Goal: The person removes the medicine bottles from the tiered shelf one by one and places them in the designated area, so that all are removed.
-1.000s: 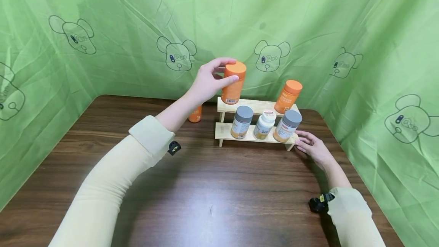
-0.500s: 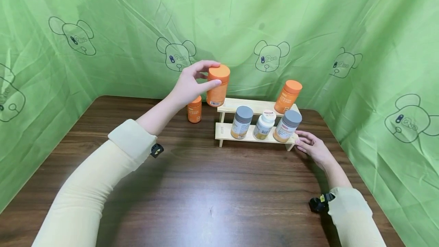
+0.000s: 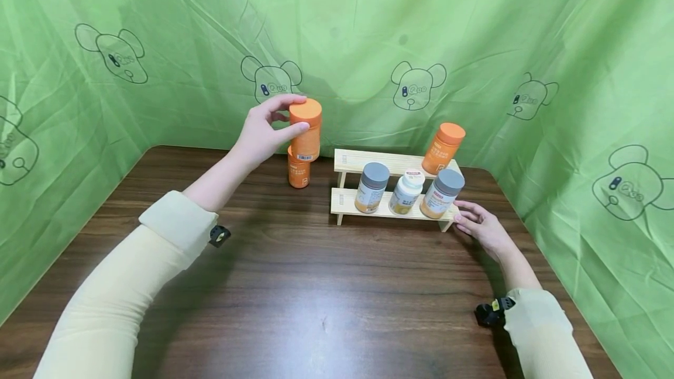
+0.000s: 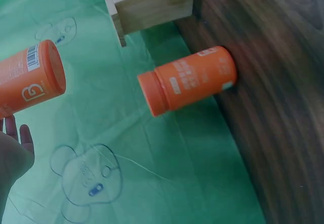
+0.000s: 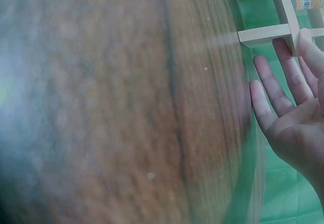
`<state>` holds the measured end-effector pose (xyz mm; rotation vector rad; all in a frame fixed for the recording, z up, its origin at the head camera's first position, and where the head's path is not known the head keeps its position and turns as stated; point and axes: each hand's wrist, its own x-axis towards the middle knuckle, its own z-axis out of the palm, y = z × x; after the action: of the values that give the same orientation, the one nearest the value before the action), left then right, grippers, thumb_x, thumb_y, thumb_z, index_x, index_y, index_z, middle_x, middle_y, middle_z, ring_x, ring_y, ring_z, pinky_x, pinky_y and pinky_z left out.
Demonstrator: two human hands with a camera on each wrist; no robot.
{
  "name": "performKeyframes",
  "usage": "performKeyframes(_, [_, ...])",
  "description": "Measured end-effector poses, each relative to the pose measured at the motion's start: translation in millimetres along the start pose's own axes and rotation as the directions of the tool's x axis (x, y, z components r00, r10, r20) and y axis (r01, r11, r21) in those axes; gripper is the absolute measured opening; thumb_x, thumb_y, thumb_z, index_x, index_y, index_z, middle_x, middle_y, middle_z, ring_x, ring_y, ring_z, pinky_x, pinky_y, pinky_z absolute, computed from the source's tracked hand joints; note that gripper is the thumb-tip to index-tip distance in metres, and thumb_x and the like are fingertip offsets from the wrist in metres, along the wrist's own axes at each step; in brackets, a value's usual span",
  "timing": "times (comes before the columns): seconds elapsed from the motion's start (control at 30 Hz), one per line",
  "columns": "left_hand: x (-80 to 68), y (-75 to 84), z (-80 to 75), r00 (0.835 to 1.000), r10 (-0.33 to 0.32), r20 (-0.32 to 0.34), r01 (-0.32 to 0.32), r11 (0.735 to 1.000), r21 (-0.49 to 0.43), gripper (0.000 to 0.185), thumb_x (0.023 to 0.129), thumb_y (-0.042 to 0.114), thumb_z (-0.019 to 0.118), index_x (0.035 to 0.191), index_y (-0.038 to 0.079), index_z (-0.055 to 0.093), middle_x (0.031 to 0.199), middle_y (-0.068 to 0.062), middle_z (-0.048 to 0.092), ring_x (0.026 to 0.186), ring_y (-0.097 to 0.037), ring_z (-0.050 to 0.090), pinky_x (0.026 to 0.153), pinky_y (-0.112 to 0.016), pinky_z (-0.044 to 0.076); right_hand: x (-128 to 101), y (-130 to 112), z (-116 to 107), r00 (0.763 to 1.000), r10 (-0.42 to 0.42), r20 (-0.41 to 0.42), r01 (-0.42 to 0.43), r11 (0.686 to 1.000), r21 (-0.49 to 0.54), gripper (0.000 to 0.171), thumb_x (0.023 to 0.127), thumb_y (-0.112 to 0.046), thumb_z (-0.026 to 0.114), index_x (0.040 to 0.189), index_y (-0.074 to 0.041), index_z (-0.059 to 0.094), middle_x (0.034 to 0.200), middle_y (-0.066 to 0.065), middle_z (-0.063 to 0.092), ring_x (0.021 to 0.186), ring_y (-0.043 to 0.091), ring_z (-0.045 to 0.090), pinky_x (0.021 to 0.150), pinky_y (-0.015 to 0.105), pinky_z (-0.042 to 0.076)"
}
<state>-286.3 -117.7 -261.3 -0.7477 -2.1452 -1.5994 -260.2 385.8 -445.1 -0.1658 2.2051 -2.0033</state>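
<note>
My left hand [image 3: 265, 128] grips an orange bottle [image 3: 306, 130] between thumb and fingers, held in the air. In the head view it partly covers a second orange bottle [image 3: 299, 174] standing on the table; the left wrist view shows that standing bottle [image 4: 190, 79] apart from the held one [image 4: 30, 77]. At the right end of a two-step wooden rack [image 3: 363, 159], my right hand [image 3: 483, 228] pinches the lower board's end between thumb and index finger, other fingers extended [image 5: 296, 112]. Another orange bottle [image 3: 443, 149] stands on the upper step's right.
On the lower step stand a grey-capped bottle [image 3: 371, 188], a white bottle [image 3: 407, 192] and another grey-capped bottle [image 3: 442, 194]. A dark wooden table [image 3: 326, 285] lies beneath, with a green cloth [image 3: 337, 28] hanging behind it and at the sides.
My left hand has carried the orange bottle leftward, from above the rack's upper left to above the standing orange bottle. My right hand has stayed at the rack's end.
</note>
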Motion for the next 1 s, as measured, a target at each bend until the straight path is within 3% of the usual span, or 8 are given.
performKeyframes(0.17, [-7.1,-10.4,-9.3,0.999,-0.039,-0.037,0.04,0.999,0.018,0.044,0.081,0.01,0.073,0.123,0.004,0.06,0.124,-0.009,0.06,0.098,-0.007,0.055,0.089,-0.034,0.046,-0.1,0.2,-1.1,1.0,-0.002,0.002,0.002,1.0,-0.005,0.052,0.093,-0.008,0.058,0.139,0.002,0.036,0.104,-0.009,0.066,0.096,0.001,0.062,0.087,0.022,0.051])
performKeyframes(0.43, [-18.3,-30.4,-22.8,0.99,-0.121,-0.076,0.125,0.99,0.057,0.045,0.082,0.017,0.074,0.125,0.01,0.06,0.126,-0.005,0.06,0.094,-0.023,0.057,0.078,-0.023,0.048,0.0,0.9,-2.0,1.0,0.004,-0.012,-0.004,0.999,-0.036,0.045,0.093,-0.011,0.058,0.136,-0.005,0.043,0.106,-0.01,0.065,0.098,0.001,0.062,0.088,0.023,0.051])
performKeyframes(0.7, [-26.5,-55.9,-28.9,0.986,-0.116,-0.117,0.129,0.986,0.108,0.045,0.082,0.014,0.074,0.125,0.007,0.06,0.122,-0.011,0.061,0.097,-0.019,0.055,0.089,-0.045,0.045,0.8,2.3,-2.4,1.0,0.008,-0.02,-0.009,0.998,-0.055,0.05,0.093,-0.012,0.058,0.138,-0.001,0.039,0.107,-0.01,0.065,0.098,0.001,0.062,0.088,0.023,0.051])
performKeyframes(1.0, [-32.6,-80.1,-30.4,0.978,-0.133,-0.159,0.154,0.98,0.129,0.045,0.082,0.01,0.073,0.124,0.003,0.059,0.115,-0.017,0.06,0.098,-0.013,0.052,0.089,-0.048,0.042,-0.3,0.3,0.1,1.0,-0.018,-0.006,0.017,0.999,-0.043,0.051,0.093,-0.01,0.058,0.138,0.002,0.037,0.105,-0.01,0.065,0.097,0.001,0.062,0.087,0.023,0.051])
